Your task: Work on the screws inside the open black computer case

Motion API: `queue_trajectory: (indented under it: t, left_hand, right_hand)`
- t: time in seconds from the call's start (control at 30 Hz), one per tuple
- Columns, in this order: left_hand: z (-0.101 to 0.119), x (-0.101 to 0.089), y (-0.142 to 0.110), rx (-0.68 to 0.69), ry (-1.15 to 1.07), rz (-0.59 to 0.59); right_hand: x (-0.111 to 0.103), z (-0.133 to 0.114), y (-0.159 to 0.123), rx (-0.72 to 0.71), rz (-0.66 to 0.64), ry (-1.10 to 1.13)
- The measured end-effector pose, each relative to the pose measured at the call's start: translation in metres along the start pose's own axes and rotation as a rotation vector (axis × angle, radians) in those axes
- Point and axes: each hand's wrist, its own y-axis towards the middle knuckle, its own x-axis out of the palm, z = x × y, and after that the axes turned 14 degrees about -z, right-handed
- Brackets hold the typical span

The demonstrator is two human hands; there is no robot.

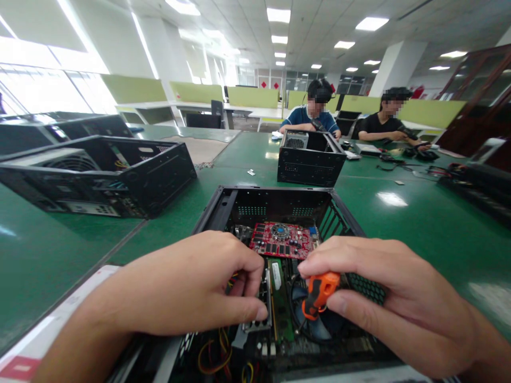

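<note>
An open black computer case (pixel 271 196) lies in front of me. My right hand (pixel 403 298) grips a short orange-and-black screwdriver (pixel 320 295) between thumb and fingers, above the dark cooling fan (pixel 319 329). The screwdriver's tip is hidden. My left hand (pixel 199 282) reaches into the case, fingers curled and thumb at a silver metal bracket (pixel 266 303); its grip is partly hidden. Right of the bracket stands a green memory module (pixel 278 292). Behind it sits a red graphics card (pixel 285 239) with a small round fan. Coloured cables (pixel 215 354) run at the near left.
Another open computer case (pixel 159 173) stands at the left, and a smaller-looking one (pixel 307 167) ahead. Two people (pixel 313 114) sit across the green table (pixel 239 159). Cables and parts lie at the right back. A white-and-red box (pixel 51 330) lies under my left arm.
</note>
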Motion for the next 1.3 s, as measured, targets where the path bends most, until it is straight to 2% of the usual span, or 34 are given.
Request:
queue_trajectory:
  t: [0.23, 0.33, 0.4, 0.47, 0.6, 0.67, 1.03, 1.3]
  left_hand:
    - [0.001, -0.001, 0.003, -0.032, 0.001, -0.018]
    - [0.001, -0.001, 0.004, -0.038, 0.005, -0.018]
    - [0.001, 0.000, 0.003, -0.029, 0.010, -0.013]
    - [0.002, 0.000, 0.002, -0.024, 0.009, -0.007]
    - [0.001, -0.001, -0.001, -0.023, 0.005, -0.008]
    - [0.001, -0.001, -0.001, -0.022, 0.011, -0.004]
    - [0.003, -0.001, 0.001, -0.061, 0.000, -0.029]
    - [0.003, -0.001, 0.000, -0.070, 0.004, -0.034]
  right_hand:
    - [0.004, 0.008, 0.005, -0.126, 0.093, 0.073]
    - [0.000, 0.007, 0.004, -0.132, 0.065, 0.078]
    - [-0.002, 0.004, 0.001, -0.080, 0.008, 0.050]
    - [-0.002, 0.002, -0.001, 0.010, 0.010, 0.001]
    - [0.007, 0.006, -0.001, 0.181, 0.250, -0.107]
    - [0.011, 0.009, 0.001, 0.222, 0.312, -0.160]
    - [0.009, 0.008, 0.006, 0.208, 0.214, -0.164]
    - [0.012, 0.009, 0.007, 0.222, 0.236, -0.201]
